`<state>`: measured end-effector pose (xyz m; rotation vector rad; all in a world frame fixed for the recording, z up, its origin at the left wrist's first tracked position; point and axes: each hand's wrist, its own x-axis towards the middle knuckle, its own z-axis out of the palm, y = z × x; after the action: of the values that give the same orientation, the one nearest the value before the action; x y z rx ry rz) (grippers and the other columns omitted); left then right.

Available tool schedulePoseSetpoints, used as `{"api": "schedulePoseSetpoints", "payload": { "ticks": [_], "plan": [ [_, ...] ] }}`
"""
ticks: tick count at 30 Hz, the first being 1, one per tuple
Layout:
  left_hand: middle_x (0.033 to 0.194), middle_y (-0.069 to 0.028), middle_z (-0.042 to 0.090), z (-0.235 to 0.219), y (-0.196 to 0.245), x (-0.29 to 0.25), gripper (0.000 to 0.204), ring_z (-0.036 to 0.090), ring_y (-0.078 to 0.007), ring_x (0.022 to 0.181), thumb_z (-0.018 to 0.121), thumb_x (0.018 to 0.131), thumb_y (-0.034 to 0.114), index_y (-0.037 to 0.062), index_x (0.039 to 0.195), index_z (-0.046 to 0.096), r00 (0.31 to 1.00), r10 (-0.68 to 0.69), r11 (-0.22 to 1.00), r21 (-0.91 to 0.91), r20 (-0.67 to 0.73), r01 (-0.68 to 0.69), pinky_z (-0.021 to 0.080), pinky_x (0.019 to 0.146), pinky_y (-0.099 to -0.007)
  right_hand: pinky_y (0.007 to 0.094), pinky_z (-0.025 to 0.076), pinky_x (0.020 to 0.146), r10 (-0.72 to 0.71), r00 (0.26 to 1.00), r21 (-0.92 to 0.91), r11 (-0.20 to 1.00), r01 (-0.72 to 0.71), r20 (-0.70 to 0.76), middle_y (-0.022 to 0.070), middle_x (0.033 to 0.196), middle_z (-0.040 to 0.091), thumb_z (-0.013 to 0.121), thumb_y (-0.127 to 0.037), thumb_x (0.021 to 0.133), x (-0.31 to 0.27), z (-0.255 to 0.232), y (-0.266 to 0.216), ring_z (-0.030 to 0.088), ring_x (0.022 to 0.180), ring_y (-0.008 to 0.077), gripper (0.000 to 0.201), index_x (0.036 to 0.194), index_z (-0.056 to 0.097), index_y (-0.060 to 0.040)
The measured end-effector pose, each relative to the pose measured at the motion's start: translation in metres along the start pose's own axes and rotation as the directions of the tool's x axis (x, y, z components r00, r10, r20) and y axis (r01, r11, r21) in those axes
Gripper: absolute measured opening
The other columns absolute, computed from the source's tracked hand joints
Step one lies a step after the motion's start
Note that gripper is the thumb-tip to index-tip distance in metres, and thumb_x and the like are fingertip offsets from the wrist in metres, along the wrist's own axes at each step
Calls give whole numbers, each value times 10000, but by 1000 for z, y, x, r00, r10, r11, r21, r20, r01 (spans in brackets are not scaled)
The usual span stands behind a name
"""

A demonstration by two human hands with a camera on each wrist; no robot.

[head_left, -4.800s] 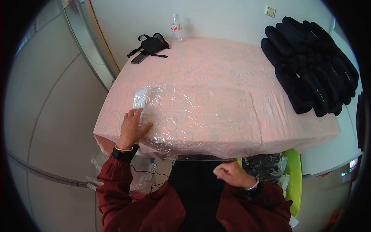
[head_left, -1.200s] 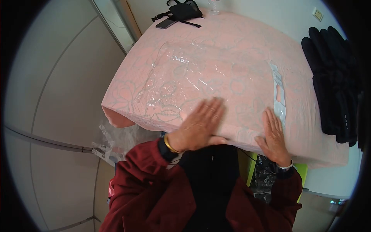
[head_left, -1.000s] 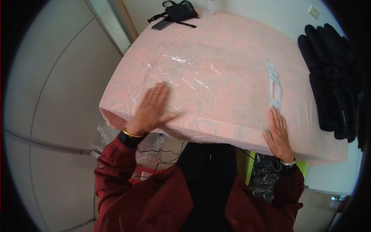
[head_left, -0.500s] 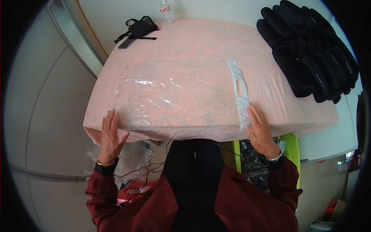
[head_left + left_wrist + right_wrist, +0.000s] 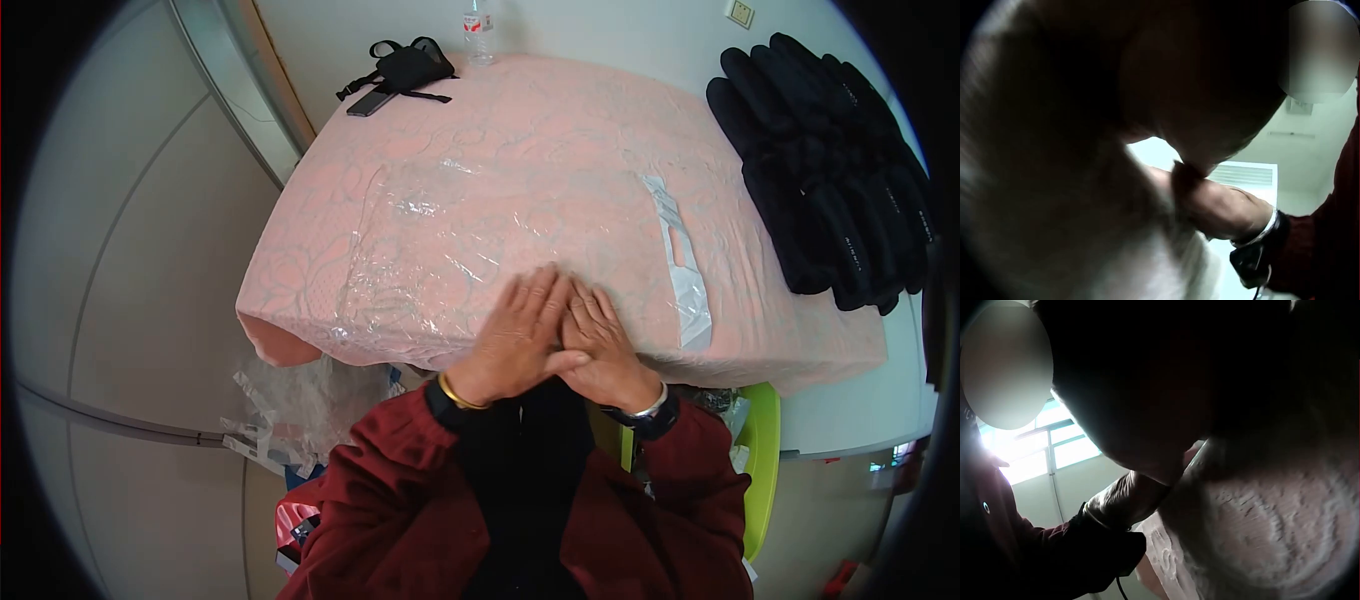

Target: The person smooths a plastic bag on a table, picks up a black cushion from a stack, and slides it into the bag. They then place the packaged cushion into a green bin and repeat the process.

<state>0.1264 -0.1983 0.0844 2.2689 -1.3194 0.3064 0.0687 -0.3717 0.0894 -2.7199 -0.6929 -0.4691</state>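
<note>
A clear plastic bag (image 5: 480,240) lies spread flat on the pink patterned cover (image 5: 560,110) of the table, glinting in places. Its white handle strip (image 5: 690,300), with a cut-out slot, is at the right end. My left hand (image 5: 510,340) and right hand (image 5: 605,360) are side by side at the front middle of the bag, palms down, fingers straight. The left thumb crosses over the right hand. In the left wrist view the right hand (image 5: 1229,209) appears beyond a dark foreground; the right wrist view shows the left hand (image 5: 1119,500) and the cover's raised pattern.
Stacked black padded items (image 5: 830,190) sit at the right. A black pouch (image 5: 415,68), a phone (image 5: 370,100) and a water bottle (image 5: 479,35) stand toward the back left. Below the edge are a green bin (image 5: 763,470) and crumpled clear plastic (image 5: 310,405).
Earlier the white strip was at the left under my left hand; now it is at the right. Since half a second ago, both hands have come inward from the bag's two ends to its middle.
</note>
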Motion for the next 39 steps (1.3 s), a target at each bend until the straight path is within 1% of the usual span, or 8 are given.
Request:
{"api": "schedulePoseSetpoints", "payload": {
  "ticks": [5,12,22,27,29,33,36,39],
  "plan": [
    [1537,-298,320,-45,-70,-47,964,306,-434,1437,470,907,684,-91,1466,342,994,-83,949,309,68,58,214,1187,-537,505,140,1214,220,960,-72,975,-210,176,245,1597,236,549,-326,926,-18,-26,41,211,1493,391,786,1538,218,38],
    [1530,-263,359,-95,-129,-92,939,336,-406,1429,468,917,677,-82,1459,360,957,-290,883,386,4,266,211,1182,-535,503,141,1204,353,932,-175,926,-334,85,229,1603,228,516,-331,969,-54,-42,96,201,1498,376,748,1538,208,44],
    [1522,-232,385,-114,-120,-141,882,347,-392,1425,537,913,617,-57,1458,377,928,-368,833,424,-55,355,194,1169,-583,535,150,1193,326,943,-172,935,-311,67,278,1586,218,523,-360,972,-82,-46,34,191,1489,423,770,1516,210,88],
    [1512,-247,381,-116,-88,-109,853,338,-395,1425,621,894,537,-69,1446,385,917,-361,758,519,-168,394,202,1169,-582,548,147,1195,262,964,-77,963,-257,56,287,1579,222,558,-350,952,-59,-45,16,185,1487,436,782,1500,234,104],
    [1536,-248,353,-100,-52,-77,806,306,-410,1443,689,888,402,-54,1470,369,943,-290,895,304,-163,327,190,1180,-566,550,147,1196,215,976,-53,976,-213,42,286,1579,224,568,-344,946,-40,-39,9,184,1488,436,782,1497,241,106],
    [1542,-281,310,-29,0,-9,889,292,-437,1443,606,917,515,-79,1496,287,999,-23,984,179,-22,27,210,1176,-561,560,170,1192,111,993,-28,994,-110,47,281,1579,227,629,-363,918,-3,-13,8,190,1482,437,823,1478,267,120],
    [1553,-289,285,-1,12,15,924,278,-431,1453,521,931,599,-78,1505,263,997,-10,1000,-18,70,11,203,1180,-560,542,170,1198,34,989,-104,994,-19,146,286,1574,241,660,-388,892,0,1,8,206,1480,433,870,1472,271,131],
    [1562,-292,269,-1,5,5,938,265,-427,1462,473,936,634,-80,1506,261,996,20,998,51,83,-24,194,1185,-560,536,172,1199,64,988,-91,995,-51,144,291,1568,252,666,-421,881,-9,-10,8,216,1476,435,897,1469,277,134]
  ]
}}
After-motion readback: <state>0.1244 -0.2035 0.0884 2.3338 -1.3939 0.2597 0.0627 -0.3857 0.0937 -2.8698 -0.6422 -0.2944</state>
